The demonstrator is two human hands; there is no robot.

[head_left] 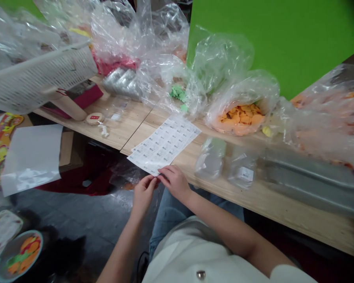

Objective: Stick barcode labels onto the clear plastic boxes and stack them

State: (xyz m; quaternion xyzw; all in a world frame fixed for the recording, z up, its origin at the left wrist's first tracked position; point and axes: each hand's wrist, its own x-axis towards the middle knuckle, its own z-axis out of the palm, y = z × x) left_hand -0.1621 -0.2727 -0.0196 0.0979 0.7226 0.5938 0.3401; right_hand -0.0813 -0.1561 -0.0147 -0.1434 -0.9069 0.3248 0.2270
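Observation:
Sheets of printed labels [166,141] lie overlapping on the wooden table, their near corner reaching over the front edge. At that corner my left hand [144,190] pinches the sheet between thumb and fingers. My right hand [175,182] meets it there, thumb and fingertips closed on the same corner. The fingertips cover whatever small piece lies between them. To the right of the sheets rest two clear plastic packs [211,159], the farther-right one bearing a white label [246,174].
Behind the sheets lie an open bag of orange pieces [242,116] and a bag with green pieces [178,93]. A grey tray [309,177] sits at right, a white basket [44,76] at left. A bowl [38,251] of coloured pieces stands low at left.

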